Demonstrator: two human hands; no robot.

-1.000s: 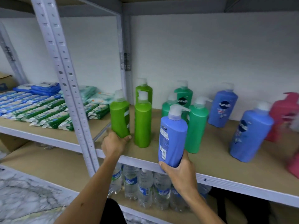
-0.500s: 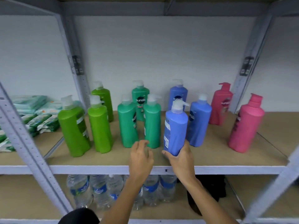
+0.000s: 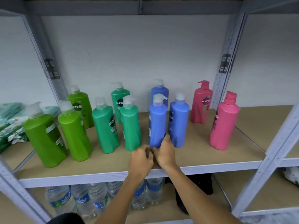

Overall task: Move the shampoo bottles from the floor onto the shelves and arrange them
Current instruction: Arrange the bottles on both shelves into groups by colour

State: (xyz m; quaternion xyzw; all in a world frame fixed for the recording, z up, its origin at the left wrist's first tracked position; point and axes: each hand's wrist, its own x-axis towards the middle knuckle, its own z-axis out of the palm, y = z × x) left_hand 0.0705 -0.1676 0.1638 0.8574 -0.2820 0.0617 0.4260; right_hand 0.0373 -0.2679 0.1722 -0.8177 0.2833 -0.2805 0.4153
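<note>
Set down since before: blue bottle (image 3: 157,122) upright near shelf (image 3: 226,160) front edge, right hand (image 3: 165,151) fingers gripping base; left hand (image 3: 140,159) fingers curled, empty.

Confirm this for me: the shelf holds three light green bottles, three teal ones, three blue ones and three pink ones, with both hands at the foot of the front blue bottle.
Not quite: the pink bottles number two, not three, one at the back and one nearer the front, as the head view shows. The rest stands: three light green, three teal, three blue, with the left hand and right hand at the foot of the front blue bottle.
</note>
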